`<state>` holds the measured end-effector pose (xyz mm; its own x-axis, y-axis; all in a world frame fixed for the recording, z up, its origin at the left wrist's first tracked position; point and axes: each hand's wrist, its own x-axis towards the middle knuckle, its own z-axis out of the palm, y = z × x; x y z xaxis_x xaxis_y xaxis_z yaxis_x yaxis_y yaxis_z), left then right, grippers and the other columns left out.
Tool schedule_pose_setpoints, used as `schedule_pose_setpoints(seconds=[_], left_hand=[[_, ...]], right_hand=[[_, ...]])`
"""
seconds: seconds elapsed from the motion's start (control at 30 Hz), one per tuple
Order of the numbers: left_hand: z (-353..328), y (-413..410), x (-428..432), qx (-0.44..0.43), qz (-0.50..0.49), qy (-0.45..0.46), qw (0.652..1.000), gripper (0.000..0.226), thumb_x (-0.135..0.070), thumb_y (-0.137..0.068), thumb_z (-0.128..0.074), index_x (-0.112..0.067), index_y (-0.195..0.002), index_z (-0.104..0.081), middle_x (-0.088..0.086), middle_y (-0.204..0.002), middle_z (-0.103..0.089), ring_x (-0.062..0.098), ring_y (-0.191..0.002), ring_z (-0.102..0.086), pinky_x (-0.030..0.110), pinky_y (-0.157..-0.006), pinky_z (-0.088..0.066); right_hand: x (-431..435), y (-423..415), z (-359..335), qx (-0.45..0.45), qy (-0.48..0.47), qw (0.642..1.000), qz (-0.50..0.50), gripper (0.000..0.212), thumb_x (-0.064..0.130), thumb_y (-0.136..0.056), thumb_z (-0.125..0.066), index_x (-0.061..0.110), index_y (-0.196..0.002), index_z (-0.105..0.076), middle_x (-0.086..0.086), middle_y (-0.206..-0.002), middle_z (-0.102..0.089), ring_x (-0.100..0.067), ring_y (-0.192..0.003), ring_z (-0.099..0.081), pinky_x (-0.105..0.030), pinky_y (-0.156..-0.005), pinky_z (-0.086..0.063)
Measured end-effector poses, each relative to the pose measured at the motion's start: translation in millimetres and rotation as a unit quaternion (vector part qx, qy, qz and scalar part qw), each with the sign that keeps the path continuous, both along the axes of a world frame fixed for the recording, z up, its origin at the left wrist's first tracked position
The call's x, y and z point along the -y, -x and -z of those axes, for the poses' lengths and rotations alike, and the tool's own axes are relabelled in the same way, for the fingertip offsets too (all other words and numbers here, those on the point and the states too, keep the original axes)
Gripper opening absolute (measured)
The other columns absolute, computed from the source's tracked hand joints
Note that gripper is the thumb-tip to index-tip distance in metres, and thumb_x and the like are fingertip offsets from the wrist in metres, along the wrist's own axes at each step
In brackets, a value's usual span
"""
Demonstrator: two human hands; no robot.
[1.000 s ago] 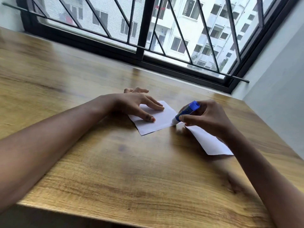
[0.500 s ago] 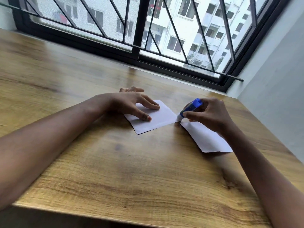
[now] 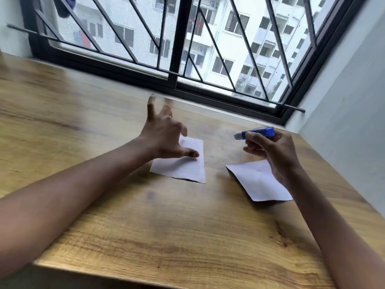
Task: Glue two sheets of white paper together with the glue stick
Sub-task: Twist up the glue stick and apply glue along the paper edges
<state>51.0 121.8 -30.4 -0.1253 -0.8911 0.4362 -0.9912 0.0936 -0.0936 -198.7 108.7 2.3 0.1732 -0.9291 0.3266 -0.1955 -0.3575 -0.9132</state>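
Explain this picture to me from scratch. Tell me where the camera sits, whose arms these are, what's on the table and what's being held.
There is no machine here: the camera is worn on a person's head and looks forward and down, so the two bare arms reaching in from the bottom are that person's own. They work at a wooden table set against a barred window with apartment blocks outside. Two white sheets lie on the table, apart from each other: the left sheet and the right sheet. The left hand is spread open above the left sheet, its thumb low over the paper; whether it touches is unclear. The right hand is raised off the table and holds the blue glue stick, pale tip pointing left. The sheets are not yet joined.
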Motion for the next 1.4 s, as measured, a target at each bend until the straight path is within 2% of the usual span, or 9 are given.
schedule_pose_setpoints(seconds=[0.1, 0.2, 0.33, 0.47, 0.6, 0.7, 0.93, 1.03, 1.4], left_hand=[[-5, 2, -1, -0.064, 0.042, 0.016, 0.997, 0.056, -0.077, -0.069, -0.046, -0.037, -0.1, -0.068, -0.007, -0.091, -0.068, 0.018, -0.122, -0.04, 0.056, -0.108, 0.006], [-13, -20, -1, -0.177, 0.154, -0.143, 0.961, 0.034, -0.058, -0.076, -0.06, -0.049, -0.109, -0.061, -0.028, -0.114, -0.057, 0.011, -0.125, -0.031, 0.046, -0.1, -0.009], [-13, -37, -2, -0.156, 0.159, -0.319, 0.921, 0.045, -0.064, -0.064, -0.064, -0.068, -0.106, -0.047, -0.041, -0.132, -0.037, 0.004, -0.132, -0.016, 0.043, -0.101, -0.004], [1, -28, 5, -0.195, 0.127, -0.244, 0.942, 0.051, -0.074, -0.057, -0.062, -0.065, -0.107, -0.052, -0.017, -0.142, -0.043, 0.01, -0.139, -0.012, 0.052, -0.105, 0.01], [9, -16, 5, -0.193, 0.112, -0.164, 0.961, 0.054, -0.07, -0.064, -0.064, -0.052, -0.114, -0.058, -0.02, -0.134, -0.051, 0.016, -0.138, -0.017, 0.054, -0.105, 0.006], [9, -15, 5, -0.209, 0.112, -0.163, 0.958, 0.062, -0.07, -0.056, -0.056, -0.05, -0.114, -0.059, -0.018, -0.131, -0.054, 0.017, -0.137, -0.019, 0.053, -0.104, 0.002], [14, -19, 11, -0.249, 0.115, -0.171, 0.946, 0.06, -0.07, -0.051, -0.057, -0.054, -0.108, -0.061, -0.016, -0.132, -0.053, 0.013, -0.138, -0.017, 0.047, -0.1, -0.001], [13, -17, 9, -0.25, 0.116, -0.171, 0.946, 0.06, -0.068, -0.05, -0.058, -0.053, -0.109, -0.06, -0.017, -0.131, -0.053, 0.013, -0.138, -0.017, 0.049, -0.103, 0.0], [11, -17, 7, -0.246, 0.12, -0.174, 0.946, 0.066, -0.071, -0.05, -0.058, -0.05, -0.112, -0.061, -0.015, -0.13, -0.054, 0.015, -0.139, -0.016, 0.051, -0.105, 0.001]], right_hand=[[-2, -3, 1, 0.003, -0.01, 1.0, -0.021, 0.021, 0.009, -0.083, -0.067, 0.018, -0.066, -0.075, 0.004, -0.064, -0.072, -0.02, -0.073, -0.06, -0.028, -0.069, -0.059], [-2, -6, 2, 0.009, -0.013, 0.999, -0.031, 0.012, 0.008, -0.083, -0.067, 0.016, -0.074, -0.072, 0.002, -0.064, -0.072, -0.023, -0.074, -0.06, -0.027, -0.068, -0.059], [-5, -11, 2, 0.027, -0.028, 0.998, -0.051, 0.016, 0.009, -0.083, -0.066, 0.015, -0.07, -0.074, 0.001, -0.065, -0.071, -0.02, -0.072, -0.061, -0.027, -0.068, -0.058], [-16, -24, 7, 0.024, -0.053, 0.994, -0.094, 0.017, 0.007, -0.083, -0.065, 0.013, -0.071, -0.074, -0.002, -0.066, -0.069, -0.016, -0.066, -0.06, -0.029, -0.067, -0.058], [-32, -44, 15, 0.01, -0.066, 0.989, -0.135, 0.006, 0.004, -0.08, -0.068, 0.008, -0.078, -0.072, -0.014, -0.072, -0.067, -0.017, -0.065, -0.06, -0.035, -0.068, -0.06], [-43, -57, 20, -0.044, -0.045, 0.984, -0.168, 0.008, 0.006, -0.078, -0.072, 0.001, -0.084, -0.072, -0.013, -0.072, -0.068, -0.018, -0.064, -0.06, -0.036, -0.065, -0.06], [-53, -68, 25, -0.135, 0.039, 0.977, -0.16, 0.006, 0.013, -0.073, -0.078, 0.019, -0.072, -0.076, 0.003, -0.069, -0.075, -0.017, -0.065, -0.064, -0.043, -0.065, -0.058], [-53, -69, 27, -0.166, 0.081, 0.971, -0.153, 0.004, 0.018, -0.072, -0.079, 0.016, -0.075, -0.077, -0.003, -0.073, -0.076, -0.029, -0.067, -0.066, -0.047, -0.065, -0.053], [-46, -63, 23, -0.216, 0.123, 0.959, -0.133, 0.011, 0.019, -0.069, -0.08, 0.013, -0.077, -0.076, -0.002, -0.072, -0.075, -0.021, -0.067, -0.07, -0.044, -0.067, -0.056]])
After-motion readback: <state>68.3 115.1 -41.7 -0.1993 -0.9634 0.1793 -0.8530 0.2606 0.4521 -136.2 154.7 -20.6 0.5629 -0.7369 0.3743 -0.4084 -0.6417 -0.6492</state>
